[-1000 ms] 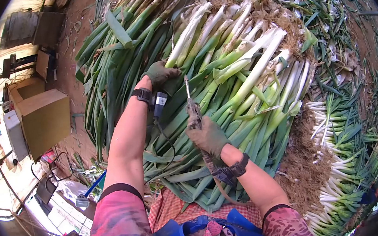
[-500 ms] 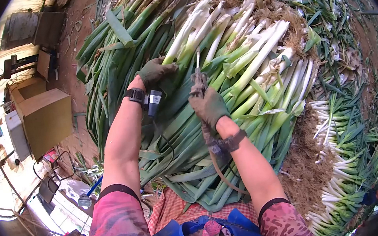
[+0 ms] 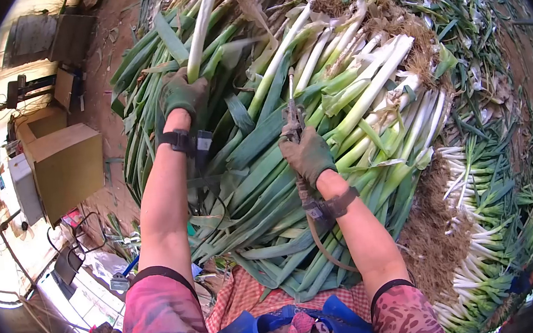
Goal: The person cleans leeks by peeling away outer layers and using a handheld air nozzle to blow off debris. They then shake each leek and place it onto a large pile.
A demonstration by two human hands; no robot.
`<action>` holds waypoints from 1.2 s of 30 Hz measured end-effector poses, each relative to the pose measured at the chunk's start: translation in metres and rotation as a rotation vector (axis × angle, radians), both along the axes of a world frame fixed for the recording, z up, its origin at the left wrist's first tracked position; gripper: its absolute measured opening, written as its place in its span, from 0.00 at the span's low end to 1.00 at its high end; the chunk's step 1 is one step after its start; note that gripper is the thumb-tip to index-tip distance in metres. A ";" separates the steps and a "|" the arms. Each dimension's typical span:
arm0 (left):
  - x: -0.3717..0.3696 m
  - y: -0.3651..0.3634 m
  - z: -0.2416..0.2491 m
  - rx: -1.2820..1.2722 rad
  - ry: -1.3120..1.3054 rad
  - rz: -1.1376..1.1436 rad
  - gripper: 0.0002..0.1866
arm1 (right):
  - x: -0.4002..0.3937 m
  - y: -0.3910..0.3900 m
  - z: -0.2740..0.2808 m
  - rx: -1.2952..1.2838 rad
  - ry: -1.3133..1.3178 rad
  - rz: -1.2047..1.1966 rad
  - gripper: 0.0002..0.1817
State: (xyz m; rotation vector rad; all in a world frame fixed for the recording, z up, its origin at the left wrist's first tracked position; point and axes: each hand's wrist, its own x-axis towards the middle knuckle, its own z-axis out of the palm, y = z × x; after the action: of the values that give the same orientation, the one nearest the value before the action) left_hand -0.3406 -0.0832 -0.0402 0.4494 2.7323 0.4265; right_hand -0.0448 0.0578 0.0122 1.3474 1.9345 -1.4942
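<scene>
My left hand, in a dark green glove, is closed round a leek whose white shaft points up and away from me. In my gloved right hand is an air gun with a thin metal nozzle pointing away from me and a hose running back along my forearm. Under and around both hands lies a large heap of leeks, with white shafts and roots toward the upper right and green leaves toward me.
Trimmed leeks lie in a row at the right, beside loose brown roots. Leaf scraps cover the ground at the upper right. A yellowish box stands at the left. A checked cloth lies near my lap.
My left hand has moved left, and the leek in it now stands apart from the heap's other shafts. My right hand has shifted slightly right and toward me with the air gun.
</scene>
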 end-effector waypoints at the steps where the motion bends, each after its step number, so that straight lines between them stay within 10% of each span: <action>1: 0.011 0.002 -0.003 0.032 0.026 -0.051 0.25 | -0.006 -0.002 0.003 0.030 -0.022 0.003 0.32; 6: 0.092 0.073 0.012 0.188 -0.242 -0.197 0.28 | -0.016 0.018 -0.042 -0.052 0.078 -0.240 0.27; 13: 0.117 0.128 -0.022 -0.266 -0.304 -0.295 0.27 | 0.060 0.001 -0.047 0.183 0.306 -0.090 0.20; 18: 0.112 0.105 0.002 -0.214 -0.423 -0.385 0.28 | 0.081 -0.001 0.023 -0.224 0.532 -0.347 0.18; 22: 0.127 0.053 -0.024 -0.155 -0.500 -0.333 0.29 | 0.060 0.046 0.050 -0.009 0.224 -0.296 0.21; 30: 0.163 -0.017 0.070 0.050 -0.431 -0.288 0.25 | 0.110 0.056 0.023 0.138 0.283 -0.229 0.20; 34: 0.152 -0.052 0.145 0.282 -0.330 -0.140 0.21 | 0.178 0.032 0.014 0.669 0.427 0.253 0.17; 36: 0.126 -0.076 0.183 0.568 -0.307 -0.025 0.18 | 0.194 0.022 0.043 0.371 0.323 0.025 0.15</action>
State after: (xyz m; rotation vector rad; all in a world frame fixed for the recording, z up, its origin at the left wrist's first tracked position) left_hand -0.2143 -0.1587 0.1425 0.5039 2.2780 1.1687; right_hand 0.1489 0.0800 0.0549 1.2750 2.5234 -1.4637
